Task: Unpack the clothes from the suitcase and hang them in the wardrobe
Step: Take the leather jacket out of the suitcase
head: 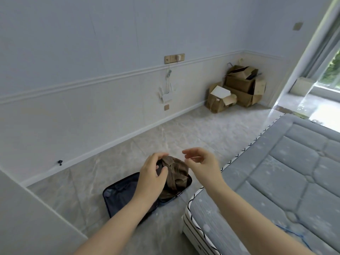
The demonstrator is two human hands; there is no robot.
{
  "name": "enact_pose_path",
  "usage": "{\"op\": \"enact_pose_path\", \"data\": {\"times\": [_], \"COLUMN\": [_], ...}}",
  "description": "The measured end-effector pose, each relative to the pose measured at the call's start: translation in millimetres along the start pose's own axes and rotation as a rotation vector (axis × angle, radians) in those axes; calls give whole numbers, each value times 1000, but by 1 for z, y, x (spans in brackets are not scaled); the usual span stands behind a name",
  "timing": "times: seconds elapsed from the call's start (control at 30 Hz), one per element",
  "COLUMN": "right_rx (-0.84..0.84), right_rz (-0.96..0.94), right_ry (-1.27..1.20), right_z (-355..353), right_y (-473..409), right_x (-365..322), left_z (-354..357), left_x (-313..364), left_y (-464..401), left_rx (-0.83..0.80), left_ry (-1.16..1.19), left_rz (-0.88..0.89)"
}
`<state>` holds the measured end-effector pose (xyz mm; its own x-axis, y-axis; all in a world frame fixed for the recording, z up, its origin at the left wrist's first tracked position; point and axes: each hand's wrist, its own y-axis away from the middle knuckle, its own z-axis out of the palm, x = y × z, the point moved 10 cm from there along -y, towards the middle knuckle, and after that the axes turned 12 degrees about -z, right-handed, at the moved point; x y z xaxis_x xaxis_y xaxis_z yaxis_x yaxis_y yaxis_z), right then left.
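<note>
Above the open suitcase, left hand grips seemingly sheer brown garment.

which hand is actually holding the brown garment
The left hand grips the brown garment over the suitcase; the right hand hovers beside it, holding nothing.

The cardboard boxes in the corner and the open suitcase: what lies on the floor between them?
Head view: only bare marble-patterned floor between the cardboard boxes and the suitcase.

Thin brown cloth garment with a slight sheen, dark fabric-lined suitcase, glossy marbled floor tiles, quilted grey mattress, matt brown cardboard boxes.
</note>
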<state>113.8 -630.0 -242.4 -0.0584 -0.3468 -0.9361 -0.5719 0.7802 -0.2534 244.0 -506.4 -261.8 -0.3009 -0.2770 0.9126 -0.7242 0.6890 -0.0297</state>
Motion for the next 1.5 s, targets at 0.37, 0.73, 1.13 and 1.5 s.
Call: {"op": "enact_pose_path", "data": {"times": [0.37, 0.73, 1.13, 1.5], "right_rx": [73, 95, -79, -172], "right_rz": [45, 85, 242, 310], "right_ry": [82, 81, 14, 103], "right_z": [55, 59, 69, 107], "right_y": [-92, -160, -281, -344], "right_x": [7, 48, 168, 215], "left_z": [-36, -8, 62, 46], "left_x": [-15, -18, -62, -105], "left_y": [-129, -206, -322, -380], "left_rx": [-69, -133, -150, -68], "left_ry": [6, -7, -104, -101], "left_rz": [54, 42, -162, -299]}}
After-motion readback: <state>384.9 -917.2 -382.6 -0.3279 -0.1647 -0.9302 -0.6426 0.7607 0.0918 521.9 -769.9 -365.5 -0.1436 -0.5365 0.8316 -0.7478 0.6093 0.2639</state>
